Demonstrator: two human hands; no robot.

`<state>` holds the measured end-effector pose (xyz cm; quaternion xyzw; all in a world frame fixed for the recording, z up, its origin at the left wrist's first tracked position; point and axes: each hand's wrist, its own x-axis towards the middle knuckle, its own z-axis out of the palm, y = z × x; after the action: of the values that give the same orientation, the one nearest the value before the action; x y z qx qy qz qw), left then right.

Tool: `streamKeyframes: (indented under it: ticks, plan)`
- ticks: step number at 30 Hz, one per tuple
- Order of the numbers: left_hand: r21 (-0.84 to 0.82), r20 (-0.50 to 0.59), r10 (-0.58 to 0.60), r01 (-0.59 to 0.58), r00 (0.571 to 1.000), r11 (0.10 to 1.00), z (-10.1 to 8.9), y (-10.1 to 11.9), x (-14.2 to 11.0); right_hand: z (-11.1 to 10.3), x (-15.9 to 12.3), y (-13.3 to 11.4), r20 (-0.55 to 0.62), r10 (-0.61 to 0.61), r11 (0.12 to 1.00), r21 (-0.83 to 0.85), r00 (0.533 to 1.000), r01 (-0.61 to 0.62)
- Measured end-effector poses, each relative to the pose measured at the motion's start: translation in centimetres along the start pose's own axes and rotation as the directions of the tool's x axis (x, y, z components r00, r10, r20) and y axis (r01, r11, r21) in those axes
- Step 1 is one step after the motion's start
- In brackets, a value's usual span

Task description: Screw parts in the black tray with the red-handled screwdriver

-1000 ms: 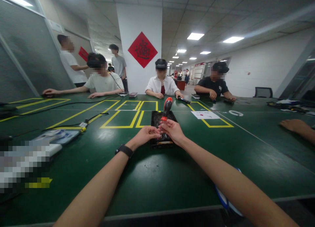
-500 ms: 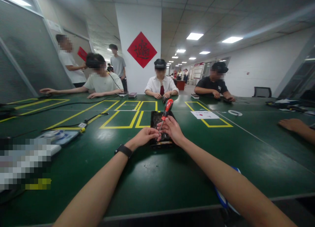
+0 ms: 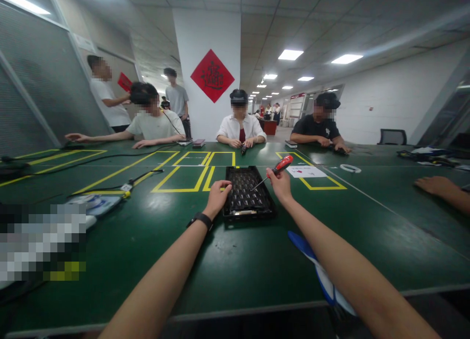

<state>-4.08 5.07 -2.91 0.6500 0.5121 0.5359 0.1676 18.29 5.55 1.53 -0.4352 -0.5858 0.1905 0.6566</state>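
Red and black, the likely light, stiff screwdriver (image 3: 283, 163) is pinched in the right hand (image 3: 281, 186), best held by its fat handle, with the black slotted tray (image 3: 270, 209) just left of that grip and the left hand (image 3: 219, 197) at its rim, hold unclear.

- Screwdriver (image 3: 283, 163): red and black handle, grey shaft
- Case (image 3: 270, 209): black, with silvery glints in rows
- Watch (image 3: 203, 219): black
- Bench (image 3: 238, 275): dark green, patterned with yellow outlines (image 3: 174, 190)
- Sheet (image 3: 306, 171): white, with a small red mark
- Ring (image 3: 350, 168): white
- Poster (image 3: 212, 76): red, black lettering
- Pillar (image 3: 205, 28): plain white
- Middle co-worker's shirt (image 3: 223, 128): white over dark red
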Motion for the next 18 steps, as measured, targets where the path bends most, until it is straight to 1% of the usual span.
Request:
streamKeyframes:
  ticks: [2, 3, 6, 10, 14, 18]
  plan:
    - [0.013, 0.009, -0.060, 0.060, 0.998, 0.998, 0.4, -1.2, 0.5, -0.3, 0.1, 0.7, -0.071, -0.022, 0.999, -0.042, 0.997, 0.019]
    - [0.002, 0.014, -0.070, 0.070, 0.997, 0.998, 0.5, -1.6, 0.7, -0.4, 0.0, 0.9, -0.109, -0.038, 0.997, -0.065, 0.993, 0.031]
    - [-0.023, 0.050, -0.053, 0.055, 0.997, 0.998, 0.4, -2.1, 0.7, -0.4, -0.3, 1.1, -0.174, -0.106, 0.986, -0.144, 0.979, 0.082]
    - [0.026, 0.054, 0.000, -0.002, 0.999, 1.000, 0.0, -1.6, 0.3, -0.4, -0.6, 1.1, -0.144, -0.170, 0.969, -0.207, 0.975, 0.138]
    - [0.090, 0.045, 0.050, -0.054, 0.998, 0.994, -0.1, -1.1, 0.0, -0.3, -0.6, 1.2, -0.154, -0.174, 0.961, -0.243, 0.973, 0.133]
    - [0.116, 0.057, 0.051, -0.058, 0.997, 0.992, -0.1, -1.0, 0.0, -0.4, -0.5, 1.5, -0.169, -0.179, 0.959, -0.251, 0.969, 0.134]
